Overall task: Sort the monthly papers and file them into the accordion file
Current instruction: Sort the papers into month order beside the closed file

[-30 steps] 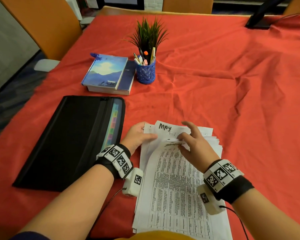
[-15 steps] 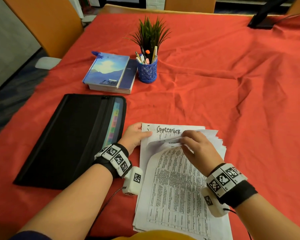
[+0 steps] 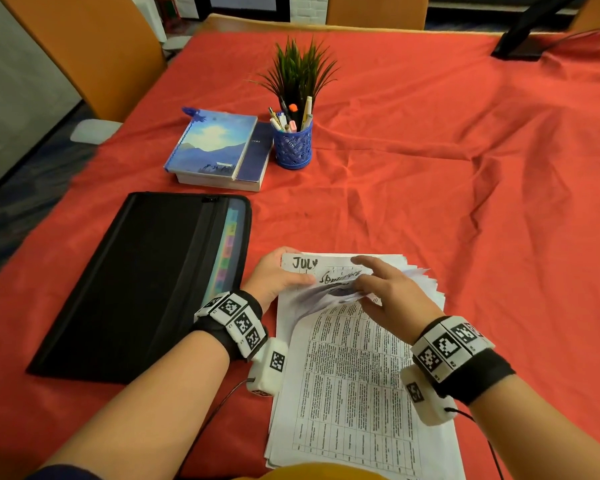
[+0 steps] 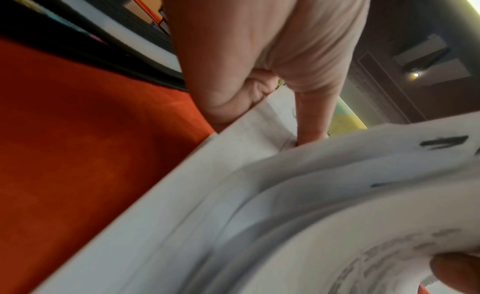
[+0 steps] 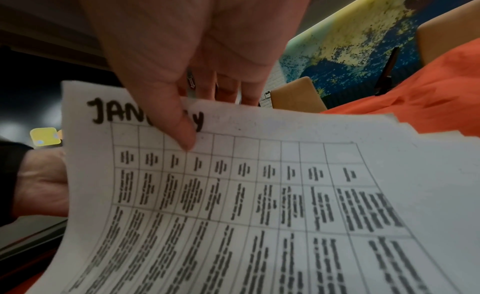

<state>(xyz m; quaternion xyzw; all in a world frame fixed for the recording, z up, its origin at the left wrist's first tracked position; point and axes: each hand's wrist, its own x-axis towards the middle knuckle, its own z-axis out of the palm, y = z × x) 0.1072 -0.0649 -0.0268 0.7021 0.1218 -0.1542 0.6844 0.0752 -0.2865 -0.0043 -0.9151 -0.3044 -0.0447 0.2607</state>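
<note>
A stack of printed monthly papers [image 3: 361,382] lies in front of me on the red cloth. My right hand [image 3: 385,292] pinches the bent-up top edges of the upper sheets; the top one reads JANUARY [image 5: 233,195], thumb on its heading. Beneath the lifted sheets a page headed JULY [image 3: 303,263] shows. My left hand [image 3: 274,277] grips the stack's top left corner, thumb on the paper [image 4: 233,175]. The black accordion file [image 3: 136,282] lies flat to the left, its coloured tabs [image 3: 227,251] showing along the right edge.
Two stacked blue books [image 3: 219,150] and a blue pen cup [image 3: 293,143] with a green plant [image 3: 300,71] stand behind the file. A dark stand [image 3: 530,32] is at the far right corner. Orange chairs [image 3: 84,53] surround the table.
My right hand has gone on leafing through the top edges: the exposed heading went from May to September to July. The left hand stayed on the corner.
</note>
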